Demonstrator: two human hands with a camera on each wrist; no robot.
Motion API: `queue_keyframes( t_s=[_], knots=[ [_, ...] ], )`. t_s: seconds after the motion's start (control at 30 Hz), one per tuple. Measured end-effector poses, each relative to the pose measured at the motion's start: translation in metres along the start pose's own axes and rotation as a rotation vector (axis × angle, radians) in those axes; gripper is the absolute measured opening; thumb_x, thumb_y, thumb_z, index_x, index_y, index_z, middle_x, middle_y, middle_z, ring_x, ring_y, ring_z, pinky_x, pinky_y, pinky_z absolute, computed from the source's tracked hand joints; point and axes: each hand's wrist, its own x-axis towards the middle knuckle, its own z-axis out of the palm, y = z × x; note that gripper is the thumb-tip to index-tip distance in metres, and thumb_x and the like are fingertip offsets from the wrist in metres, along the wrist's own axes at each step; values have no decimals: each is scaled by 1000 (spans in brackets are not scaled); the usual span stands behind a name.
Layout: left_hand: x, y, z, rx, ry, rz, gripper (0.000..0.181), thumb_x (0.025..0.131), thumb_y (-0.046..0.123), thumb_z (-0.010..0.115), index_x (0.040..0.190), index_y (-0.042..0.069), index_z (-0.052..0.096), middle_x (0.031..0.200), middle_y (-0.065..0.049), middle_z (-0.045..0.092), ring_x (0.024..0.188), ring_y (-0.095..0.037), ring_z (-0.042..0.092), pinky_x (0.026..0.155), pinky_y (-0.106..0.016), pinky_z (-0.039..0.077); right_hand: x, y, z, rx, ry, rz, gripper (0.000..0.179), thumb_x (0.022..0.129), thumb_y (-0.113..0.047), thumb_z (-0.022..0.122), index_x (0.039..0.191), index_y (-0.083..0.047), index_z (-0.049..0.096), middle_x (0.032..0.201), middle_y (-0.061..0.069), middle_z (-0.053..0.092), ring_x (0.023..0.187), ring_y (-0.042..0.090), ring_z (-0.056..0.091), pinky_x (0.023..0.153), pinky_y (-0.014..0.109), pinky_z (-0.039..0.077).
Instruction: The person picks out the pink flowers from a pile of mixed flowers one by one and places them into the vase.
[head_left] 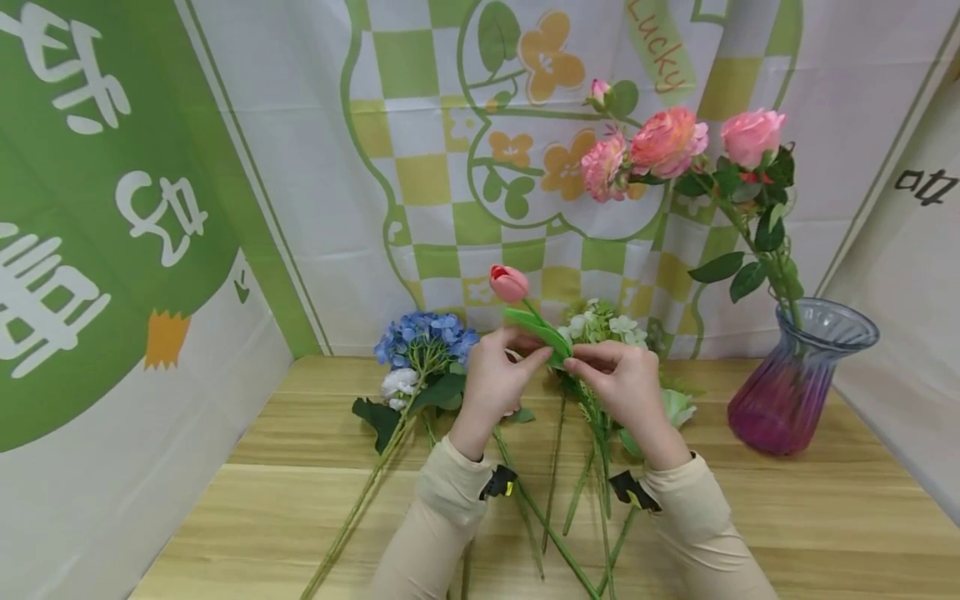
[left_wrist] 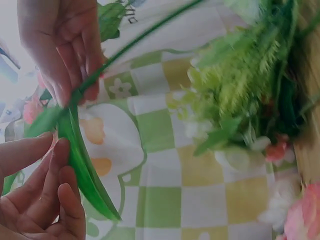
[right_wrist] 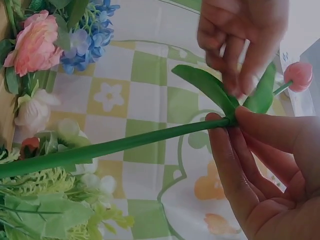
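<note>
A pink artificial tulip (head_left: pixel 510 283) is held up over the middle of the table, tilted to the left. My right hand (head_left: pixel 626 387) pinches its green stem (right_wrist: pixel 125 145) between thumb and fingers, right where the leaves join. With thumb and forefinger my left hand (head_left: pixel 498 379) pinches a long green leaf (left_wrist: pixel 90 175) beside that joint. Both hands are close together, fingertips almost meeting. In the right wrist view, a second leaf (right_wrist: pixel 205 87) spreads away from the stem. The leaf partly hides the left fingertips there.
A blue-to-purple glass vase (head_left: pixel 783 400) stands at the right, holding pink roses (head_left: pixel 667 142). On the table (head_left: pixel 285 483) lie a blue hydrangea (head_left: pixel 427 337), a white flower (head_left: pixel 400 383), white-green blossoms (head_left: pixel 622 329) and several crossing stems. A patterned cloth (head_left: pixel 315 167) hangs behind.
</note>
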Motion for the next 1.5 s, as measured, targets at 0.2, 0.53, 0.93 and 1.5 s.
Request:
queue_keyframes(
  t_s=[0.2, 0.53, 0.93, 1.5],
  knots=[
    [-2, -9, -7, 36, 24, 15, 11, 88, 21, 68, 97, 14, 70, 82, 2, 70, 70, -12, 62, 61, -25, 48, 2, 1, -11, -4, 78, -4, 18, 80, -16, 76, 95, -5, 76, 88, 10, 74, 73, 21, 72, 63, 25, 57],
    [-10, -29, -23, 153, 76, 34, 9, 90, 19, 65, 95, 13, 69, 82, -1, 68, 73, -13, 61, 63, -27, 49, 4, 9, -34, 32, 202, 35, 20, 80, -14, 76, 96, -2, 75, 89, 16, 73, 68, -19, 56, 62, 4, 47],
    [-20, -48, -31, 266, 91, 44, 7, 90, 17, 65, 91, 12, 69, 88, -2, 67, 84, -24, 59, 73, -35, 45, 6, 14, -67, -10, 317, 136, 22, 80, -18, 77, 98, -5, 76, 86, 9, 74, 62, -16, 58, 59, 5, 46],
    [-32, -64, -51, 333, 87, -9, 9, 89, 20, 66, 93, 13, 71, 93, -5, 65, 87, -23, 53, 76, -38, 43, 16, 13, -106, -19, 363, 155, 26, 82, -21, 74, 103, -5, 74, 71, -40, 56, 61, -15, 59, 57, 5, 45]
  ],
)
